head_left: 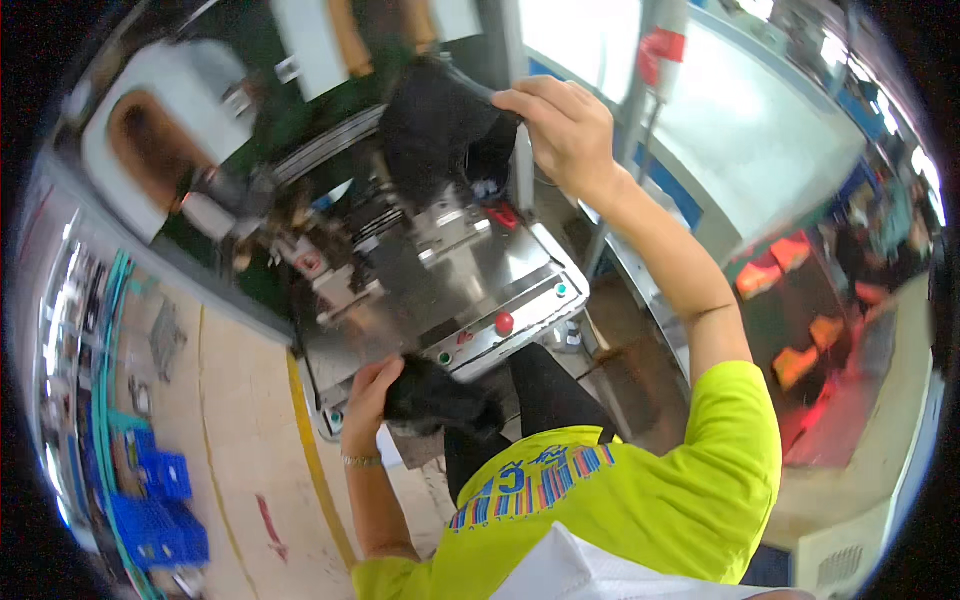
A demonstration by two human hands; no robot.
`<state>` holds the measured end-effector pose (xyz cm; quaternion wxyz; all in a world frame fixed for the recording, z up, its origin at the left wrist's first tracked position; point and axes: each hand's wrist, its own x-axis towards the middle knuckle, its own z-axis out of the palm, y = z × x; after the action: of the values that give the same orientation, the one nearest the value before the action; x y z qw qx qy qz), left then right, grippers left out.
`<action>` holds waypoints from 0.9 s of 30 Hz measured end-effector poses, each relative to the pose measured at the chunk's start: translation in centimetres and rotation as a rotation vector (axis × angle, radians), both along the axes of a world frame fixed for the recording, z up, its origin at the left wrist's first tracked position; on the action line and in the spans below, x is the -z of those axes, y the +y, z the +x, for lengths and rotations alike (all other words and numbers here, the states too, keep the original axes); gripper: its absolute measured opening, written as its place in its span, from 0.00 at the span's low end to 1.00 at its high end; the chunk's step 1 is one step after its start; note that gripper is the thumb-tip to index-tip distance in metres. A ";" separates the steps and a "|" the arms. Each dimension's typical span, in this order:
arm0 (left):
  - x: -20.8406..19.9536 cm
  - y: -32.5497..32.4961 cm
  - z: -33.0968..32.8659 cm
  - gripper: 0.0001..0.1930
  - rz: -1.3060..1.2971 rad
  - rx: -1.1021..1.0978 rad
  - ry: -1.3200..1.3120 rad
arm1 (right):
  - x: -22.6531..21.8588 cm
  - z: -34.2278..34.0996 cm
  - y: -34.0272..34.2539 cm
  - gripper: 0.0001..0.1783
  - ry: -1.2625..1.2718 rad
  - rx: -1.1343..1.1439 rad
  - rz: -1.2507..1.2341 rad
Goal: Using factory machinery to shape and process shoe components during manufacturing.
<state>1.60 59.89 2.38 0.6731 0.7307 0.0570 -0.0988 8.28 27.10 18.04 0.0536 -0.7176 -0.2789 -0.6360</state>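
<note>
Raised at the upper middle, my right hand (570,130) pinches the edge of a black soft piece (430,130), shaped like a shoe upper. The piece hangs over the far part of a metal machine table (465,275). Low and close to my body, my left hand (370,400) is closed on a second black soft piece (440,397). Motion blurs that one, so its exact shape is unclear. Metal clamps and blocks (440,228) of the machine sit below the piece in my right hand.
A red button (504,323) and green buttons line the machine's front edge. Left of it stands a blurred mechanism (310,262). Orange shoe-like pieces (795,366) lie on a red-lit surface at right. Blue crates (160,520) stand at far left, beyond a yellow floor line (318,465).
</note>
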 end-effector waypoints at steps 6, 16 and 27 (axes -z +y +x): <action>2.8 6.2 1.0 0.15 -0.253 0.082 0.162 | 0.6 -12.0 -5.3 0.19 0.346 0.025 0.238; 2.1 -3.2 5.2 0.23 -0.324 0.544 0.491 | 17.3 -31.3 -15.1 0.10 1.126 0.534 0.484; 0.0 -13.8 4.2 0.16 0.002 0.502 0.447 | 18.8 -41.6 -52.3 0.19 0.361 0.941 0.844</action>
<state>5.81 46.08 2.33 0.5979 0.6828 0.0217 -0.4193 -33.36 -25.21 -0.78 0.0926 -0.7757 0.3515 -0.5159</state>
